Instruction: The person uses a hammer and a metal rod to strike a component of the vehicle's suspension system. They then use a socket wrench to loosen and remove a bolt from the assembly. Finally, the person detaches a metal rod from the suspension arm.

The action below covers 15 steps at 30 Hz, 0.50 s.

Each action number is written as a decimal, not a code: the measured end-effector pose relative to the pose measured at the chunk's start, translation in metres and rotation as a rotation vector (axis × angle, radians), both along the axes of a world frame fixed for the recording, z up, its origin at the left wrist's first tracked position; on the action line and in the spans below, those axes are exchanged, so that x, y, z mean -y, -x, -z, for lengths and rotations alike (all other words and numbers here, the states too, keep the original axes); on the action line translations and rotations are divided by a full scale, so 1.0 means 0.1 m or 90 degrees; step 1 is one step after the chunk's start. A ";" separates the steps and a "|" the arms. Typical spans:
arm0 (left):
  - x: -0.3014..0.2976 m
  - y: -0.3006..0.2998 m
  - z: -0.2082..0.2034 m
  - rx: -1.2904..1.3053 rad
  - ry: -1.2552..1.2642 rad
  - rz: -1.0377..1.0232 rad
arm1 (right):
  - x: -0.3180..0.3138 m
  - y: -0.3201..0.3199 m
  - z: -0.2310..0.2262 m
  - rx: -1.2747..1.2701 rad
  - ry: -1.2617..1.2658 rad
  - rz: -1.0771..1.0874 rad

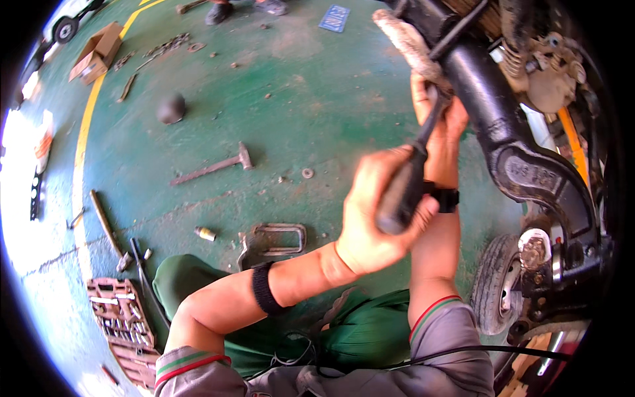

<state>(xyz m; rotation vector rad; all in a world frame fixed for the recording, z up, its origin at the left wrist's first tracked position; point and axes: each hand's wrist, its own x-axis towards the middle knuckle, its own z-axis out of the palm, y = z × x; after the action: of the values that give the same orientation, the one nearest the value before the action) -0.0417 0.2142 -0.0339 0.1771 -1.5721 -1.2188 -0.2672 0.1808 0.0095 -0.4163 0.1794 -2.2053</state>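
My left hand [374, 205] is wrapped round the thick dark handle of a hand tool [400, 192]. The tool's thin dark shaft runs up and away to my right hand [440, 122]. Curled fingers of my right hand surround the shaft's far end, just below a dirty, pale rod-like part [407, 43]. The tool's tip and whatever else those fingers grip are hidden. Right beside that hand is a heavy black metal beam [479, 83] of a vehicle's underside, bending down toward the right.
A hammer [221, 165], a C-clamp [281, 239] and a washer [307, 173] lie on the green floor. An open socket set case [122, 314] lies at the lower left, a cardboard box [96, 53] farther off. A small wheel [496, 284] stands at right. Another person's shoes [219, 13] show at the top.
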 end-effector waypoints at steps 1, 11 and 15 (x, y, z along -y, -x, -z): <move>0.03 -0.05 -0.05 0.008 0.003 0.019 | 0.01 -0.01 -0.02 0.005 -0.014 -0.010; 1.90 0.16 -0.67 0.044 -0.540 0.296 | 0.27 -0.04 -0.20 0.056 -0.072 0.146; 1.45 0.11 -0.52 0.053 -0.435 0.144 | 0.17 0.42 0.05 0.048 -0.006 -0.004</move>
<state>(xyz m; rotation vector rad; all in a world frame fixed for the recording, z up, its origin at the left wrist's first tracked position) -0.0524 0.0691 0.0181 0.5028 -1.2094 -1.9187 -0.3088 0.1637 0.0040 -0.3273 0.1467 -2.2096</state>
